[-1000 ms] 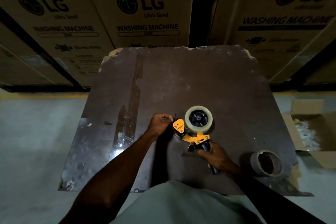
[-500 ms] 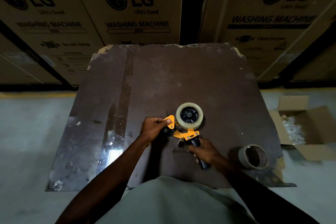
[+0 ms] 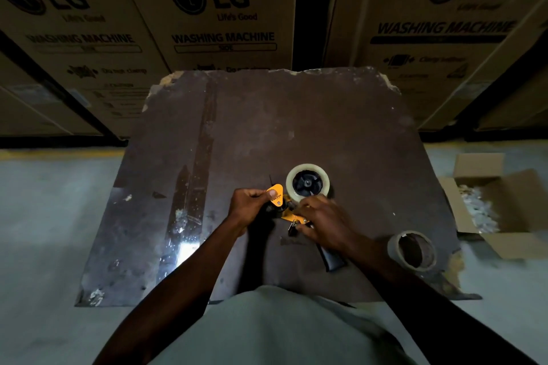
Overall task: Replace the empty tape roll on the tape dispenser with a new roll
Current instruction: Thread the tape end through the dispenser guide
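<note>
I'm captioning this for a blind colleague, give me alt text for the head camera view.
A person's left hand grips the front of an orange tape dispenser carrying a new tape roll, while the right hand works at its frame. An empty cardboard core lies to the right on the worn dark table.

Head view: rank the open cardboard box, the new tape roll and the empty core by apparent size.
1. open cardboard box, partly cut off by the frame edge
2. empty core and new tape roll look alike; the core lies nearer, so unranked.

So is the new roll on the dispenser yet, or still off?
On. The new tape roll sits round the black hub of the tape dispenser; the empty core lies apart on the table.
</note>
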